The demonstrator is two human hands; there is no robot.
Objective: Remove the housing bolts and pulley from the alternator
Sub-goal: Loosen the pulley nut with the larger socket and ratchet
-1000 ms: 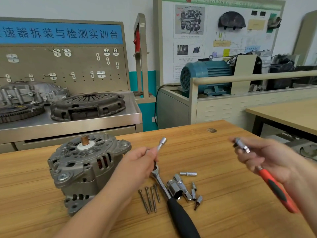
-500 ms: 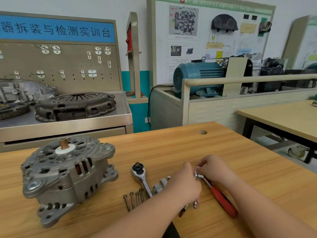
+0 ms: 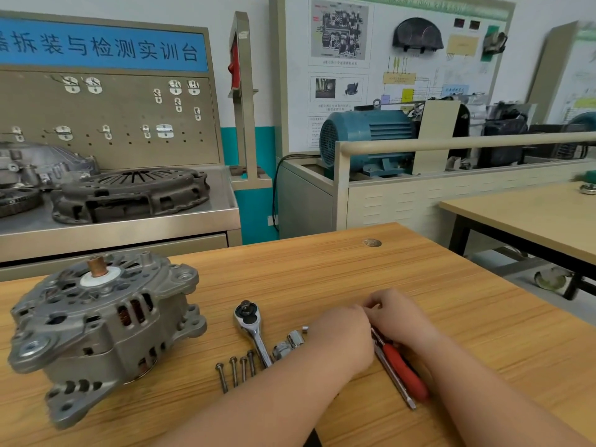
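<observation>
Where the table [image 3: 322, 262] runs to its far and right edges, bare wood lies open beyond our hands. The alternator [image 3: 103, 327] sits near the left edge, well apart from them, shaft end up and axis near upright. Four bolts [image 3: 233, 371] lie side by side beside the ratchet [image 3: 253, 330], long axes running away from us. Our left hand [image 3: 342, 340] and right hand [image 3: 400, 317] meet, fingers curled; we cannot tell what they hold. A red-handled tool [image 3: 403, 372] lies under the right wrist.
</observation>
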